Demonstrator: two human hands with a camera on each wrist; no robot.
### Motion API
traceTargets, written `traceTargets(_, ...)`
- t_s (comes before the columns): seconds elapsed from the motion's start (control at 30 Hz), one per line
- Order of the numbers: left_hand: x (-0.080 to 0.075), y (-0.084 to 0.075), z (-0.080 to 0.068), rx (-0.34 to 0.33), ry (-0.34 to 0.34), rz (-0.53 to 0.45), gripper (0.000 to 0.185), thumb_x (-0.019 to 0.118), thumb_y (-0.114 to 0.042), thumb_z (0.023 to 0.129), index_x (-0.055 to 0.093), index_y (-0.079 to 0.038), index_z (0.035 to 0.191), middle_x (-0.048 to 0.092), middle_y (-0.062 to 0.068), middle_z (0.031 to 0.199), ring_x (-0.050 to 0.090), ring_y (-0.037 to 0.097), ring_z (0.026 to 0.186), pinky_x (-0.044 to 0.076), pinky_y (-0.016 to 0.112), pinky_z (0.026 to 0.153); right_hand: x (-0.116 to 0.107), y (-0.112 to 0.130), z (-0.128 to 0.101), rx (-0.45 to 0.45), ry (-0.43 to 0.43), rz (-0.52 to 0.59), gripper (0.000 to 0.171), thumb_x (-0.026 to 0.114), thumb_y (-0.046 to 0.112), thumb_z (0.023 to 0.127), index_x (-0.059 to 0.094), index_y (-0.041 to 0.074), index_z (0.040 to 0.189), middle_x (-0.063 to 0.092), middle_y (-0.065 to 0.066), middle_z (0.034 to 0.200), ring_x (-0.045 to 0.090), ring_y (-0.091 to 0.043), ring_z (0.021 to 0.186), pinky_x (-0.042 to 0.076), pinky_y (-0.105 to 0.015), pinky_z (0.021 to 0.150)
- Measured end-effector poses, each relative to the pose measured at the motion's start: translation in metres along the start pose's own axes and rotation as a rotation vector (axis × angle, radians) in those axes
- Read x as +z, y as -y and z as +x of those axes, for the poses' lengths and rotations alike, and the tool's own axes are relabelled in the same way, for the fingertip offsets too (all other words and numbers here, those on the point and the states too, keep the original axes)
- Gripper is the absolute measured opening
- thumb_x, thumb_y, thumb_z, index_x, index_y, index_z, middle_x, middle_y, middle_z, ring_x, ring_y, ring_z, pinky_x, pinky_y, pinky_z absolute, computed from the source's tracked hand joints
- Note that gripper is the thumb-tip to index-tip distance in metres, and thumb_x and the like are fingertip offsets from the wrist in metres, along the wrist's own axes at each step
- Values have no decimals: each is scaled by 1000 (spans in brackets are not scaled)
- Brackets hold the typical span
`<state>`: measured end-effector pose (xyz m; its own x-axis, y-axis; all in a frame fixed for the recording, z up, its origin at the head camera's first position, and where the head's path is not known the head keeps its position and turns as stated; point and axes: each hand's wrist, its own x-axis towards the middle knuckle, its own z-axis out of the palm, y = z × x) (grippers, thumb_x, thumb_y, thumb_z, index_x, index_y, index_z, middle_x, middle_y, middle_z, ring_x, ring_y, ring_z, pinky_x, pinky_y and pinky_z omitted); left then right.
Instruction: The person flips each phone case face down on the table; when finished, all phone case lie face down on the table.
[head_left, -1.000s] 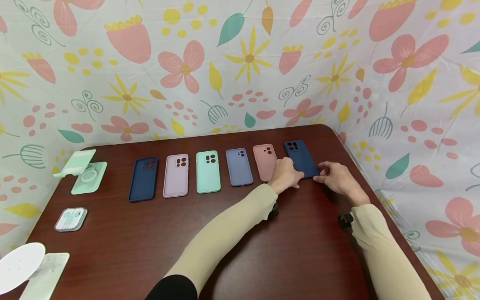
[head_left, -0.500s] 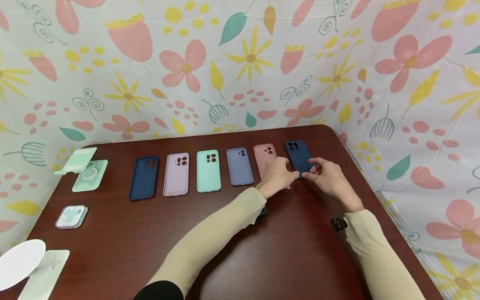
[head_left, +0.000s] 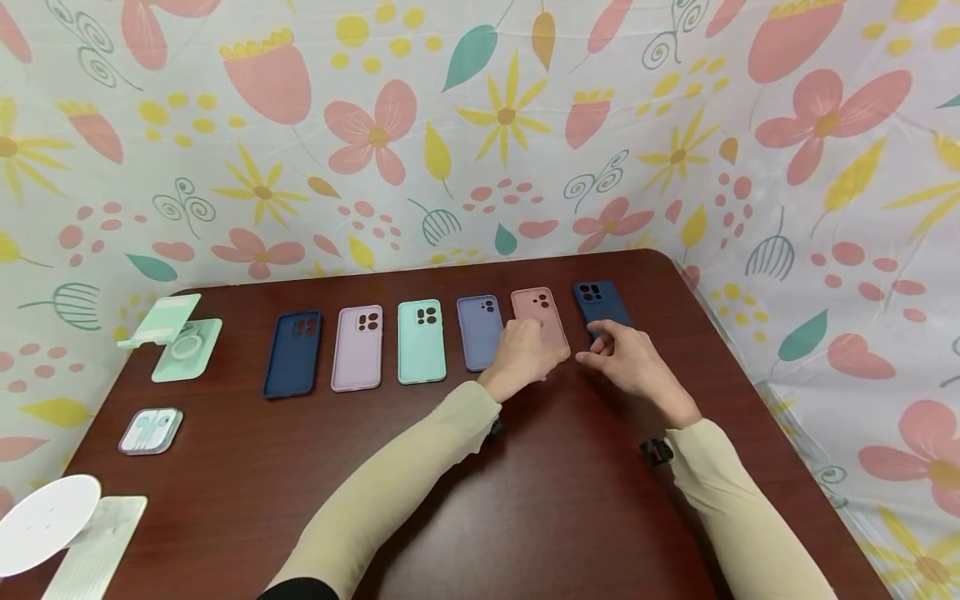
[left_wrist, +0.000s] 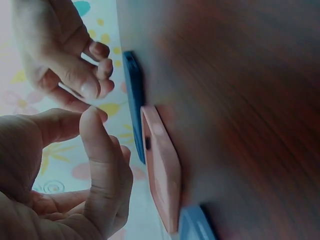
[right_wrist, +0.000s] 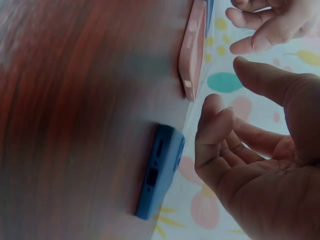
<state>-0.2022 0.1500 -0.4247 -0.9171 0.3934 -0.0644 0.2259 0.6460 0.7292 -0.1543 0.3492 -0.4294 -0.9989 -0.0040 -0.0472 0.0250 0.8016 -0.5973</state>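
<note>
A row of phone cases lies across the table. My left hand point(head_left: 522, 354) is over the pink phone case point(head_left: 553, 323) and covers its lower left part. In the left wrist view its thumb and fingers are loosely bent, apart from the case, holding nothing. My right hand point(head_left: 630, 362) hovers in front of the dark blue phone case point(head_left: 602, 302) at the right end, hiding its lower part. The right wrist view shows a gap between the right thumb and fingers, with that blue case point(right_wrist: 161, 172) lying apart from them.
Leftward lie a periwinkle case point(head_left: 480, 333), a mint case point(head_left: 422, 346), a lilac case point(head_left: 356, 358) and another dark blue case point(head_left: 291, 367). At the table's left are a mint folding stand point(head_left: 183, 358), boxed earphones point(head_left: 151, 432) and a white round-topped stand point(head_left: 48, 525).
Both hands have moved left: the left from beside the dark blue case to over the pink one, the right from the blue case's right corner to its front. The cases keep their places.
</note>
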Motion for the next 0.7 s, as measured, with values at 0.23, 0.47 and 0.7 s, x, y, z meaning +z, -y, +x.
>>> traceTargets(0.23, -10, 16, 2, -34, 26, 34, 34, 82, -29, 97, 71, -7, 75, 69, 4, 53, 71, 14, 48, 56, 24, 54, 12, 3, 6, -5, 17, 21, 59, 79, 25, 101, 59, -5, 148, 73, -13, 103, 65, -18, 82, 51, -28, 74)
traceTargets(0.47, -4, 29, 12, -115, 68, 40, 34, 84, -27, 96, 72, -7, 73, 70, 4, 57, 74, 12, 51, 58, 24, 57, 19, 4, 12, 20, 49, 14, 63, 79, 25, 101, 56, -5, 151, 74, -15, 106, 68, -18, 84, 52, -30, 79)
traceTargets(0.7, 2, 31, 21, -169, 100, 25, 25, 89, -23, 92, 75, -7, 80, 73, 7, 67, 74, 14, 51, 62, 24, 59, 21, 6, 17, 17, 86, -15, 67, 78, 26, 100, 53, -6, 153, 75, -16, 107, 68, -20, 87, 53, -33, 80)
